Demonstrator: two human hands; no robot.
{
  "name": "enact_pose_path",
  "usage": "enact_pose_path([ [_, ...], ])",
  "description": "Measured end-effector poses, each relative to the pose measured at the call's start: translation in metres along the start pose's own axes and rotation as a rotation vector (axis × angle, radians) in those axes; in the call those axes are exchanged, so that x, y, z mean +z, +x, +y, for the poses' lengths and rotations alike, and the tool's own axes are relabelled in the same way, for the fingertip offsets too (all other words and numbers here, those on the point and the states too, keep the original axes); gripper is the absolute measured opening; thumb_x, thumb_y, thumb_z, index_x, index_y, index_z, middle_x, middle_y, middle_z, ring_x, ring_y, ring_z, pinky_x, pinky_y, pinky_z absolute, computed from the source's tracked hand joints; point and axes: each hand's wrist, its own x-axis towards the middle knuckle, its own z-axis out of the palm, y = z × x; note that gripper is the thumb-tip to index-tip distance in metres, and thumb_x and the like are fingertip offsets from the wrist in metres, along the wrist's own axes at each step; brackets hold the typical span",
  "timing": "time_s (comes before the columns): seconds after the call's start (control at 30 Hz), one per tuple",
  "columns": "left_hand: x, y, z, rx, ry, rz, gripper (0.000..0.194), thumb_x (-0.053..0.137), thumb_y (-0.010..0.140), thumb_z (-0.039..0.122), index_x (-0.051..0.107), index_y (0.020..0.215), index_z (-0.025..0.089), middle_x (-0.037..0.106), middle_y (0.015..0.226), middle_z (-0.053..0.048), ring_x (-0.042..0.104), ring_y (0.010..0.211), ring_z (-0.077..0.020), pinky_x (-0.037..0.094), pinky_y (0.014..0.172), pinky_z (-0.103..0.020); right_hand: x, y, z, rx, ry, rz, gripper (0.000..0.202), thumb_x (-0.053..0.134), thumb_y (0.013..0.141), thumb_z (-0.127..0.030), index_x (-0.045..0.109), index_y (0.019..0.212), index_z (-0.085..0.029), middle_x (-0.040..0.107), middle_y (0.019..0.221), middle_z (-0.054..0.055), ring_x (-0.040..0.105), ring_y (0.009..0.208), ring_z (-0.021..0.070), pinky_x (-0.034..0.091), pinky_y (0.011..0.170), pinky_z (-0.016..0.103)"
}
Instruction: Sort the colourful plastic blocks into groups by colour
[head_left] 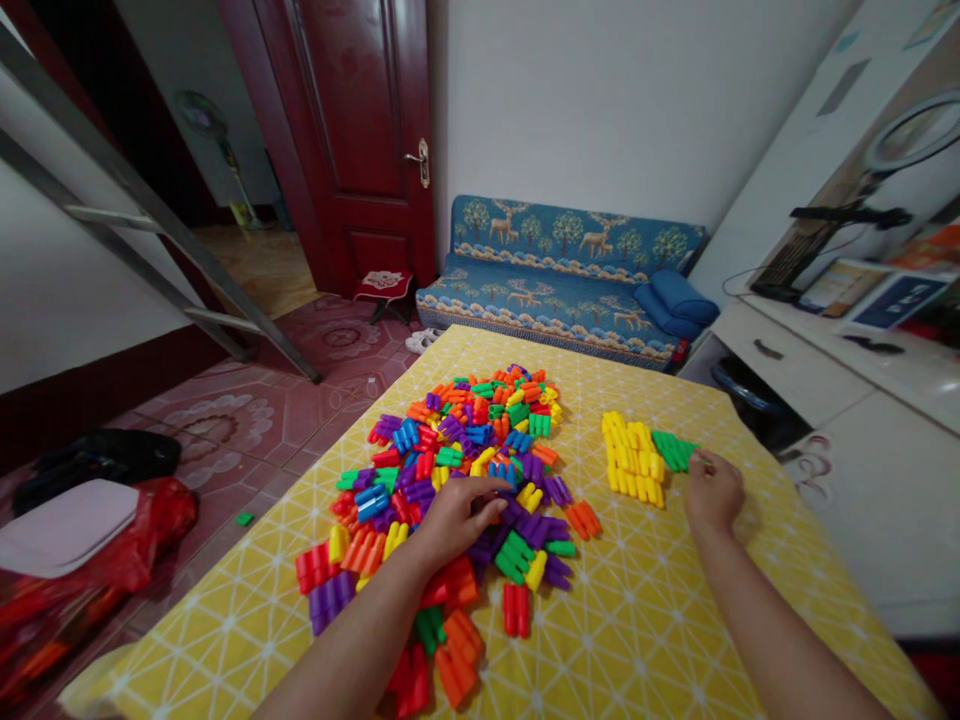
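A large heap of plastic building blocks [450,430] in red, orange, yellow, green, blue and purple covers the left and middle of the table. My left hand [461,515] is over the near part of this heap, thumb and forefinger apart, with nothing visible between them. To the right lies a group of yellow blocks [634,460] lined up in rows. Green blocks [673,450] adjoin its right side. My right hand [712,488] is closed at the right end of the green blocks, its fingertips on a green block; the fingers partly hide it.
A yellow patterned cloth covers the table [600,630]. Beyond it is a blue sofa [555,275], with a small stool [385,287] beside it. A metal ladder [187,260] leans at left; a white cabinet [870,500] stands at right. Bags [161,530] lie on the floor.
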Motion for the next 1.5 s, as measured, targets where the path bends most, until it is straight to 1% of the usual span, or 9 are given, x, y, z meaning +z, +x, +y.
enact_pose_path([
  [0.13,0.0,0.001,-0.001,0.012,-0.019,0.002,0.027,0.056,0.089,0.03,0.072,0.107,0.018,0.075,0.094,-0.007,0.066,0.078,-0.0183,0.047,0.07,-0.025,0.004,-0.082,-0.065,-0.193,0.237,-0.081,0.03,0.044,0.091,-0.035,0.064,0.103,-0.016,0.061,0.117,0.014,0.057,0.109,0.0211,0.049,0.085,0.035],
  [0.23,-0.002,0.0,0.003,0.006,-0.024,0.016,0.026,0.056,0.089,0.029,0.073,0.105,0.017,0.075,0.091,-0.006,0.066,0.075,-0.018,0.047,0.068,-0.025,0.003,-0.149,-0.106,-0.332,0.413,-0.314,0.023,0.049,0.092,-0.032,0.067,0.099,-0.02,0.064,0.112,0.009,0.059,0.107,0.0199,0.05,0.093,0.036],
  [0.37,-0.018,0.003,0.019,0.001,-0.076,0.047,0.026,0.058,0.088,0.031,0.074,0.103,0.017,0.076,0.09,-0.006,0.067,0.075,-0.0179,0.049,0.066,-0.024,0.008,-0.19,-0.123,-0.392,0.505,-0.465,0.018,0.052,0.092,-0.027,0.068,0.094,-0.02,0.065,0.105,0.008,0.061,0.102,0.0187,0.051,0.09,0.035],
  [0.53,-0.048,0.042,0.025,0.023,0.02,0.129,0.028,0.058,0.088,0.032,0.072,0.106,0.016,0.075,0.09,-0.006,0.068,0.079,-0.0191,0.053,0.073,-0.028,0.015,-0.185,-0.115,-0.33,0.475,-0.418,0.02,0.049,0.094,-0.027,0.067,0.093,-0.018,0.065,0.101,0.009,0.06,0.098,0.0181,0.051,0.09,0.036],
  [0.63,-0.053,0.085,0.009,0.082,0.29,0.152,0.036,0.063,0.083,0.026,0.066,0.118,0.018,0.068,0.115,-0.01,0.064,0.105,-0.0244,0.05,0.092,-0.035,0.014,-0.184,-0.118,-0.363,0.476,-0.452,0.021,0.049,0.095,-0.027,0.067,0.092,-0.018,0.065,0.099,0.009,0.061,0.096,0.0183,0.051,0.088,0.036],
  [0.77,-0.046,0.139,-0.015,-0.016,0.622,0.065,0.086,0.078,0.069,0.042,0.042,0.144,0.018,0.043,0.145,-0.02,0.04,0.134,-0.0369,0.036,0.108,-0.048,0.012,-0.188,-0.123,-0.37,0.471,-0.47,0.02,0.048,0.095,-0.027,0.067,0.092,-0.019,0.065,0.097,0.008,0.062,0.093,0.0176,0.053,0.085,0.034],
  [0.9,-0.04,0.168,-0.025,-0.032,0.714,-0.094,0.087,0.076,0.069,0.052,0.041,0.144,0.024,0.045,0.145,-0.015,0.044,0.132,-0.0347,0.038,0.106,-0.044,0.013,-0.188,-0.12,-0.358,0.471,-0.485,0.02,0.048,0.095,-0.026,0.067,0.091,-0.019,0.066,0.094,0.007,0.062,0.09,0.0168,0.054,0.082,0.032],
  [1.17,-0.047,0.158,-0.02,-0.061,0.792,-0.099,0.06,0.077,0.065,0.044,0.064,0.12,0.024,0.066,0.115,-0.009,0.062,0.107,-0.0323,0.049,0.087,-0.035,0.013,-0.187,-0.12,-0.35,0.458,-0.518,0.02,0.047,0.095,-0.026,0.066,0.091,-0.02,0.065,0.095,0.006,0.062,0.093,0.0165,0.053,0.084,0.031],
  [1.5,-0.038,0.096,0.001,0.104,0.769,-0.11,0.026,0.06,0.078,0.019,0.071,0.1,0.026,0.07,0.1,-0.005,0.065,0.096,-0.0239,0.048,0.077,-0.029,0.016,-0.187,-0.116,-0.378,0.455,-0.496,0.019,0.047,0.093,-0.025,0.065,0.089,-0.019,0.065,0.094,0.007,0.062,0.091,0.0172,0.053,0.083,0.032],
])
